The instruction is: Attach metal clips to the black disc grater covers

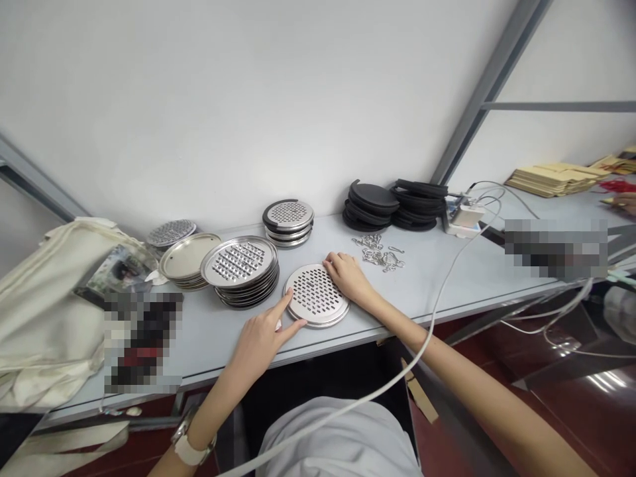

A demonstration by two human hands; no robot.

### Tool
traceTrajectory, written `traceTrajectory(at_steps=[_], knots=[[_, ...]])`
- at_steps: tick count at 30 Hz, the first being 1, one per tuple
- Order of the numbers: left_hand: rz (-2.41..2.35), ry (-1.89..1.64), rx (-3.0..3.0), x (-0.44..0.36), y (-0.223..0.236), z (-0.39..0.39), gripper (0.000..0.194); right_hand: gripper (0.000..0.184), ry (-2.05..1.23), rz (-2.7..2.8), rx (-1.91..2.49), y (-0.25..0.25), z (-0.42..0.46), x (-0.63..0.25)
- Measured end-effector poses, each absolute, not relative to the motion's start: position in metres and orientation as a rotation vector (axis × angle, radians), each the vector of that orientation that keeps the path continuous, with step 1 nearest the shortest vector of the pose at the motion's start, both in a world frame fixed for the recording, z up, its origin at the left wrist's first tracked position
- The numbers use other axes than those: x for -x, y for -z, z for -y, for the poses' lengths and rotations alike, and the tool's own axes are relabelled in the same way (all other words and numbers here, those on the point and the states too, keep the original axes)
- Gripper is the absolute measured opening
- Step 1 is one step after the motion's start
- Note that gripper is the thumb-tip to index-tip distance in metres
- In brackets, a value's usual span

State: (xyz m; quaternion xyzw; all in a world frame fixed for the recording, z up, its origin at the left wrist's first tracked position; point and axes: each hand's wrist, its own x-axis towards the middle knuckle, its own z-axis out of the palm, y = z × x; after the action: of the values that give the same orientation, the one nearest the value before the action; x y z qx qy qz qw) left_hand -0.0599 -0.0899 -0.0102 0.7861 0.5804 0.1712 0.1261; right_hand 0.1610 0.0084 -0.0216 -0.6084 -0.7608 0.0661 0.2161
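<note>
A round metal grater plate [315, 295] with rows of slots lies on the grey table in front of me, seemingly on top of another round piece. My left hand [261, 334] grips its left rim, forefinger and thumb spread along the edge. The other left fingers are curled underneath, and a small white bit shows beside them. On the opposite side, my right hand [345, 275] curves its fingers over the upper right rim. Left of the plate stands a stack of metal graters [241, 265], its top one showing raised teeth.
Behind are smaller stacked graters [289, 217], black round cases [372, 202] and loose metal clips [380, 255]. Plain metal discs [189, 257] and a cream cloth [54, 305] lie left. A white cable [422, 344] crosses before my right forearm. Yellow envelopes [554, 177] sit far right.
</note>
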Motion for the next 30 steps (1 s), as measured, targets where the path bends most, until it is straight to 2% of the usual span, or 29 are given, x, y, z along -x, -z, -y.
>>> traceTrajectory(at_steps=[2, 7, 9, 15, 19, 25, 30], knots=[[-1.691, -0.504, -2.285, 0.060, 0.010, 0.090, 0.061, 0.026, -0.239, 2.060, 1.677, 0.020, -0.009, -0.161], [-1.717, -0.504, -2.246, 0.061, 0.010, 0.089, 0.059, 0.047, -0.404, 1.966, 1.657, 0.014, -0.007, -0.163], [-1.716, -0.496, -2.237, 0.062, 0.011, 0.088, 0.059, 0.050, -0.435, 1.956, 1.642, 0.014, -0.007, -0.164], [-1.714, -0.493, -2.260, 0.062, 0.009, 0.089, 0.058, 0.035, -0.266, 2.030, 1.587, 0.027, -0.011, -0.163], [-1.596, -0.504, -2.338, 0.059, 0.006, 0.092, 0.048, 0.025, -0.094, 2.029, 1.537, 0.033, -0.010, -0.163], [-1.486, -0.494, -2.397, 0.059, 0.007, 0.093, 0.044, 0.024, -0.025, 2.036, 1.491, 0.033, -0.006, -0.165], [-1.530, -0.477, -2.452, 0.058, 0.013, 0.093, 0.046, 0.022, 0.203, 2.078, 1.546, 0.028, -0.001, -0.159]])
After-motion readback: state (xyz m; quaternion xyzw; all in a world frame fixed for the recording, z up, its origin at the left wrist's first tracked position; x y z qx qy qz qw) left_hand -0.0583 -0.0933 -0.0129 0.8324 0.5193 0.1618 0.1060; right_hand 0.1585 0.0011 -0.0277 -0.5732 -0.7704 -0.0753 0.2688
